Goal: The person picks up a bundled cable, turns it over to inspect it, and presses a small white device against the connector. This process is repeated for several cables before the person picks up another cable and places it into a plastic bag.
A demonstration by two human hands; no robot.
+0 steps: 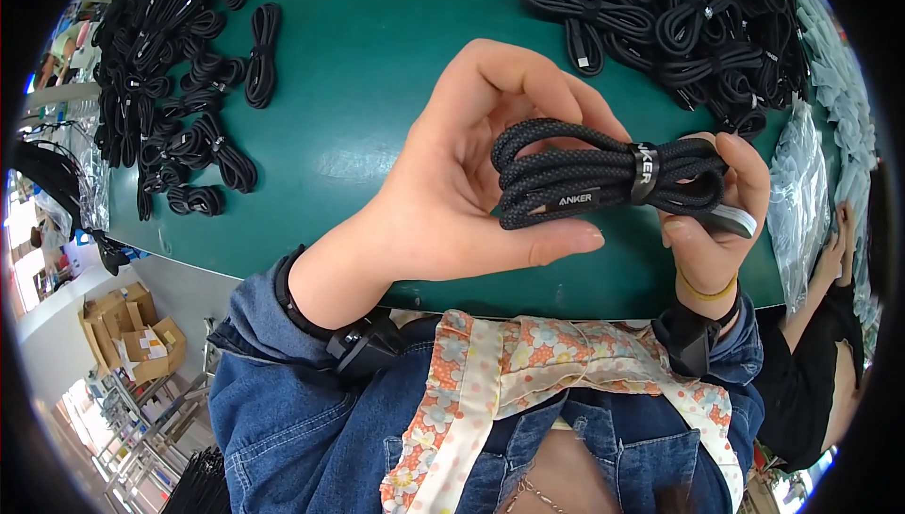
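Observation:
A coiled black braided cable (575,170) is held up over the table, cinched near its middle by a dark band with pale print. Around its left end curls my left hand (424,184), fingers behind the loops and thumb along the underside. At the right end, the fingers and thumb of my right hand (721,245) close on the coil. A flat, pale grey-white piece (731,221) also shows in that hand, under the cable; its kind is unclear. Part of the left fingers is hidden behind the loops.
The green table (339,128) carries a heap of coiled black cables (160,62) at the left and another cable pile (679,19) at the far right. Clear plastic bags (799,194) lie along the right edge, near another person's arm (818,274). Cardboard boxes (132,335) stand beyond at lower left.

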